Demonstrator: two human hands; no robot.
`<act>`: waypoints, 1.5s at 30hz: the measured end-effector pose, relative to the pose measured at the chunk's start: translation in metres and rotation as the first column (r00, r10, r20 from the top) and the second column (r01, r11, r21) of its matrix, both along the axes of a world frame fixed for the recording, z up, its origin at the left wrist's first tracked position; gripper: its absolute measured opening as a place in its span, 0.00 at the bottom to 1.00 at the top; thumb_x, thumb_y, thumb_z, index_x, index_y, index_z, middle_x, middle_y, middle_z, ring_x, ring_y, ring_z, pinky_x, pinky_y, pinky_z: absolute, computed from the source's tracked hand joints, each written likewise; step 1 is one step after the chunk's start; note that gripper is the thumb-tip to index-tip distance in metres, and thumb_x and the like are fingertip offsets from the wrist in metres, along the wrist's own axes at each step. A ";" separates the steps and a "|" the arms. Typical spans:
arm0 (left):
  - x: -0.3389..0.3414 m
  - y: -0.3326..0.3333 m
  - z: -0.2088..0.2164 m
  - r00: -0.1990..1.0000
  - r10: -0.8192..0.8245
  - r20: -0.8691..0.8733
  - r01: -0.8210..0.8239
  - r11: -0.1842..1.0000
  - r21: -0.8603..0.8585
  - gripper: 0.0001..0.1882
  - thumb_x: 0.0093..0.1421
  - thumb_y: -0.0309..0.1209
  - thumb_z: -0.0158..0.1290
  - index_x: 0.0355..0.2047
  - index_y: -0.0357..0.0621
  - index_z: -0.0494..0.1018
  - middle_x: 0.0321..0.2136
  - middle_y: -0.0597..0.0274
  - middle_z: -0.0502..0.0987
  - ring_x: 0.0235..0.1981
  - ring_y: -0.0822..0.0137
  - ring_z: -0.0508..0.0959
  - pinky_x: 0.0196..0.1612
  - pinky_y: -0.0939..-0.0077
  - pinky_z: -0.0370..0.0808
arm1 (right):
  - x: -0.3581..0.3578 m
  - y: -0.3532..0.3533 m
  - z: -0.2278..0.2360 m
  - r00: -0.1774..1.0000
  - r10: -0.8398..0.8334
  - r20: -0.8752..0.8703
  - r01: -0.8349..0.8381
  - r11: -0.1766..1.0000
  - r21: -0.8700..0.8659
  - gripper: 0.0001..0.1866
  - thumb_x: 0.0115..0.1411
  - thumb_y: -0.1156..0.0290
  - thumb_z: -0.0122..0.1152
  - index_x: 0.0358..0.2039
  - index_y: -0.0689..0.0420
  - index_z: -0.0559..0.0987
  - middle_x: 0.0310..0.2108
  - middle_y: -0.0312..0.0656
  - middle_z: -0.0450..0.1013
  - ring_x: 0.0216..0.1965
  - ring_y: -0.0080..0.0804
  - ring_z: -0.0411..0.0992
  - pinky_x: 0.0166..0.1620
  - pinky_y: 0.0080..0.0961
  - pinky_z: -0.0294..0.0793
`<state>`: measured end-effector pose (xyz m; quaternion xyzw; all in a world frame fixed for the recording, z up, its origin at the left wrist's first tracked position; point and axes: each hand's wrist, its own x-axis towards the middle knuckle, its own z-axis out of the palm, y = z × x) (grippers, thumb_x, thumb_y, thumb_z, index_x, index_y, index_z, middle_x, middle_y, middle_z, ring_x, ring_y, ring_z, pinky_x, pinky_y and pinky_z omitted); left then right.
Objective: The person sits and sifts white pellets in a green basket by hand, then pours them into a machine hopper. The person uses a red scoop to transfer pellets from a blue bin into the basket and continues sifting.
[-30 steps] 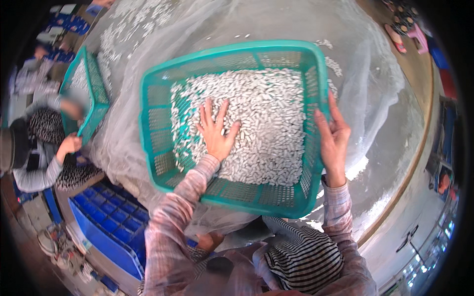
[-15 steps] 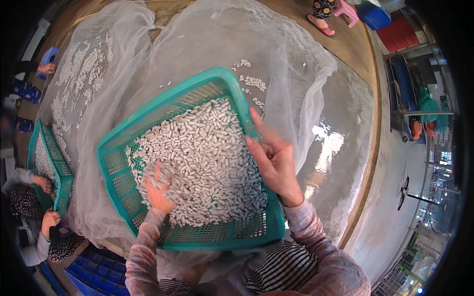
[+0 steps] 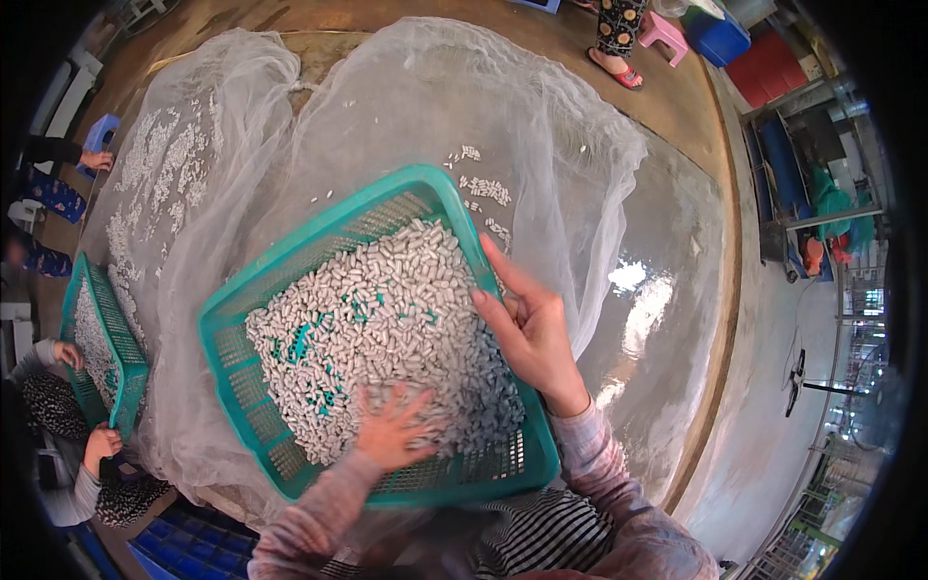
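A green plastic mesh basket is tilted in front of me. It holds a bed of small pale grey, elongated pellets, with bits of its green bottom showing through at the left. My left hand lies on the pellets near the basket's front side, fingers spread and slightly blurred. At the right rim, my right hand grips the basket, its thumb and forefinger stretched along the edge and the other fingers partly hidden.
White netting covers the wet floor beyond, with scattered pellets on it. At left, another person's hands hold a second green basket. Blue crates stand lower left; a person's sandalled foot is at the top.
My left hand has swept rightward across the pellets, and green patches of the basket's bottom now show at left. My right hand keeps its hold on the rim.
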<state>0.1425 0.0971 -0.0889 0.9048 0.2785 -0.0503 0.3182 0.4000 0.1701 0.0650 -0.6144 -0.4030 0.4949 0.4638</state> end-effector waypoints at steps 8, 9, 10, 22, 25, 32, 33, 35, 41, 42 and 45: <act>-0.037 0.096 -0.083 0.404 0.788 0.464 -0.912 0.382 0.146 0.21 0.54 0.40 0.59 0.46 0.43 0.76 0.48 0.48 0.73 0.49 0.50 0.69 0.57 0.53 0.58 | -0.012 -0.012 -0.030 0.996 0.021 0.090 -0.019 0.999 -0.029 0.29 0.62 0.80 0.54 0.63 0.63 0.60 0.42 0.33 0.72 0.29 0.10 0.64 0.32 0.09 0.65; -0.014 0.103 -0.091 0.269 0.735 0.622 -0.952 0.299 0.059 0.17 0.52 0.38 0.61 0.41 0.45 0.78 0.42 0.51 0.76 0.47 0.53 0.70 0.56 0.54 0.60 | -0.015 -0.014 -0.032 0.995 0.014 0.104 -0.013 1.000 -0.013 0.29 0.62 0.79 0.54 0.63 0.63 0.61 0.36 0.30 0.71 0.26 0.10 0.61 0.29 0.09 0.62; 0.022 0.113 -0.066 0.268 0.681 0.681 -0.876 0.467 -0.122 0.18 0.49 0.38 0.63 0.41 0.48 0.79 0.39 0.54 0.77 0.46 0.54 0.71 0.53 0.55 0.62 | -0.016 -0.017 -0.040 0.991 -0.003 0.131 0.004 1.000 -0.009 0.28 0.62 0.79 0.55 0.63 0.63 0.61 0.30 0.27 0.70 0.24 0.09 0.58 0.26 0.10 0.59; -0.032 0.019 -0.005 0.906 0.316 -0.281 -0.278 0.946 0.169 0.33 0.54 0.51 0.52 0.62 0.78 0.60 0.69 0.67 0.48 0.69 0.44 0.40 0.63 0.31 0.37 | -0.007 0.023 -0.030 0.977 -0.070 0.204 0.047 0.992 0.116 0.25 0.62 0.77 0.56 0.60 0.63 0.66 0.22 0.23 0.67 0.21 0.06 0.54 0.22 0.08 0.49; -0.041 0.057 -0.062 0.556 0.808 0.196 -0.822 0.499 0.274 0.37 0.57 0.50 0.50 0.66 0.62 0.54 0.69 0.60 0.47 0.69 0.43 0.41 0.62 0.31 0.34 | -0.008 0.043 -0.035 0.979 0.026 0.203 -0.059 0.985 0.163 0.24 0.63 0.77 0.55 0.60 0.64 0.67 0.21 0.22 0.67 0.20 0.06 0.54 0.22 0.08 0.48; -0.007 -0.014 -0.032 0.959 0.238 0.153 -0.257 0.959 0.119 0.39 0.58 0.52 0.47 0.67 0.54 0.52 0.69 0.51 0.43 0.69 0.45 0.41 0.64 0.35 0.32 | -0.001 -0.012 -0.058 0.987 -0.157 0.044 0.155 0.986 0.054 0.24 0.63 0.78 0.54 0.60 0.63 0.66 0.28 0.28 0.70 0.23 0.07 0.59 0.26 0.08 0.54; -0.026 -0.009 -0.035 0.964 0.261 0.056 -0.267 0.946 0.183 0.39 0.58 0.53 0.47 0.67 0.55 0.51 0.69 0.52 0.43 0.69 0.45 0.40 0.64 0.35 0.32 | 0.000 -0.016 -0.060 0.987 -0.155 0.037 0.154 0.987 0.033 0.24 0.63 0.78 0.54 0.60 0.63 0.65 0.32 0.31 0.72 0.26 0.09 0.62 0.29 0.09 0.58; -0.068 0.022 -0.051 0.938 0.321 -0.128 -0.267 0.908 0.323 0.39 0.58 0.54 0.46 0.67 0.58 0.51 0.69 0.53 0.42 0.69 0.44 0.39 0.64 0.34 0.31 | -0.003 -0.024 -0.055 0.988 -0.152 -0.009 0.152 0.988 0.018 0.24 0.64 0.78 0.51 0.61 0.64 0.65 0.46 0.43 0.74 0.37 0.16 0.72 0.41 0.12 0.71; 0.032 0.105 -0.045 0.581 0.768 0.270 -0.805 0.495 0.327 0.39 0.58 0.52 0.49 0.67 0.62 0.50 0.68 0.53 0.44 0.68 0.40 0.42 0.64 0.36 0.37 | -0.016 -0.013 -0.040 0.983 -0.181 -0.010 0.181 0.979 0.095 0.25 0.62 0.79 0.55 0.60 0.63 0.65 0.30 0.28 0.73 0.23 0.05 0.60 0.25 0.06 0.56; 0.061 0.105 -0.037 0.607 0.710 0.358 -0.795 0.551 0.256 0.38 0.57 0.51 0.50 0.67 0.62 0.52 0.68 0.52 0.44 0.68 0.39 0.42 0.64 0.37 0.37 | -0.016 -0.012 -0.038 0.984 -0.175 0.023 0.171 0.980 0.098 0.25 0.62 0.79 0.55 0.60 0.63 0.66 0.29 0.27 0.72 0.23 0.05 0.59 0.25 0.06 0.55; 0.117 0.064 0.014 0.804 0.479 0.353 -0.542 0.833 0.105 0.37 0.56 0.51 0.53 0.65 0.61 0.56 0.68 0.51 0.46 0.67 0.38 0.42 0.66 0.40 0.39 | -0.015 -0.008 -0.037 0.983 -0.157 0.097 0.147 0.984 0.103 0.24 0.62 0.79 0.55 0.59 0.63 0.67 0.25 0.25 0.70 0.22 0.04 0.57 0.24 0.06 0.51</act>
